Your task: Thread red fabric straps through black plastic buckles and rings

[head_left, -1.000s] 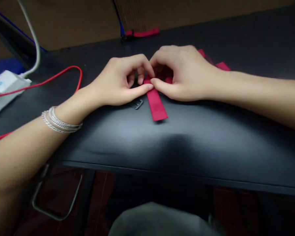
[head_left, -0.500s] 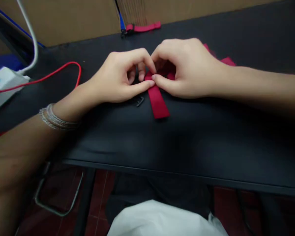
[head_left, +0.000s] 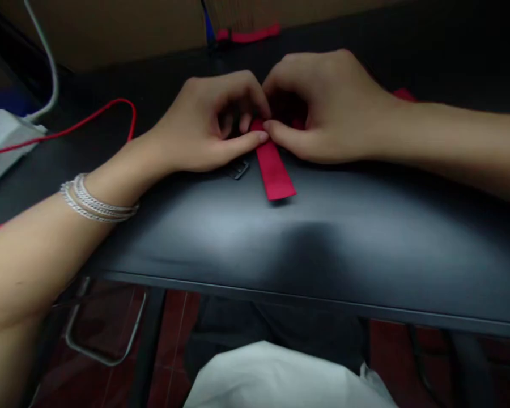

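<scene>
A flat red strap [head_left: 276,173] is pinched between the thumbs and fingers of both my hands, its short end pointing toward me over the black table. My left hand [head_left: 215,122] grips it from the left, thumb tip on top. From the right, my right hand [head_left: 325,113] pinches it with the thumb touching the left thumb. More red webbing is partly hidden under my right hand, with a bit of red strap [head_left: 404,94] showing beyond the wrist. A small dark buckle [head_left: 238,169] lies on the table just below my left thumb.
Against the cardboard at the back lies another red strap [head_left: 255,35] with a dark buckle. A red cord [head_left: 91,126] and a white power strip [head_left: 11,141] with a white cable occupy the left side. The table's front edge [head_left: 255,294] runs before my lap.
Both hands keep their pinch on the strap, and its free end looks slightly longer and flatter. The view has shifted slightly and the lighting has changed, with a bright patch on the table's near part.
</scene>
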{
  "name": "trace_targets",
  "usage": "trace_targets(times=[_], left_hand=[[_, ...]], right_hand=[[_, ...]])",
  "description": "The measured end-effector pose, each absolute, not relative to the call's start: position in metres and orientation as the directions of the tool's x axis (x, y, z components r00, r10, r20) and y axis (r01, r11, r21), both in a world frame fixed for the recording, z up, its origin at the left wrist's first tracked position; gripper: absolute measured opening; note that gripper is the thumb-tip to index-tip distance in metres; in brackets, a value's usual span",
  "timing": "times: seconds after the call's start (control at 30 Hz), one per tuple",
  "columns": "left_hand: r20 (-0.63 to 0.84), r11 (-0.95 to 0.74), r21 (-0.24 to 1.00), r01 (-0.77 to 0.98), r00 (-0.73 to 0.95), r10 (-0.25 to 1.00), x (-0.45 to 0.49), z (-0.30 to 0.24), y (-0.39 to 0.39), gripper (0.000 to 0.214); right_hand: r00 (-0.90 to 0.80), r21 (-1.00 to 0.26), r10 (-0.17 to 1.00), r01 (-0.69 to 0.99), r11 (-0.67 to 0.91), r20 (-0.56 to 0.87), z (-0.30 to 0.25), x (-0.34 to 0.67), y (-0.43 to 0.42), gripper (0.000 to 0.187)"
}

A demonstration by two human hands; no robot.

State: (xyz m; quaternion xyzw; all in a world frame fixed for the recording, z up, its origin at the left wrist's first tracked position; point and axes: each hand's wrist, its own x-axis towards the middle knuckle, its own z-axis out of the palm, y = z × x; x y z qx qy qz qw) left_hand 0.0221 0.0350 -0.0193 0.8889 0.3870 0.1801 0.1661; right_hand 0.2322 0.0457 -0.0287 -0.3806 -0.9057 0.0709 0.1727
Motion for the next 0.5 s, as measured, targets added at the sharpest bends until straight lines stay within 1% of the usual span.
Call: trace_targets(times=[0.3,0.5], left_hand=[[0.185,-0.636,0.441,0.633,0.630,0.755,0.0226,-0.0183,0.0344,0.038],[0.209,-0.667,0.424,0.613,0.650,0.731,0.0233,-0.0180,0.0347,0.037]], right_hand=[[-0.642,-0.252,0.729,0.684,0.685,0.238,-0.0251,0.2303,0.0449,0.037],[-0.615,-0.201,0.760,0.734,0.649,0.208,-0.0245,0.2287,0.0457,0.040]])
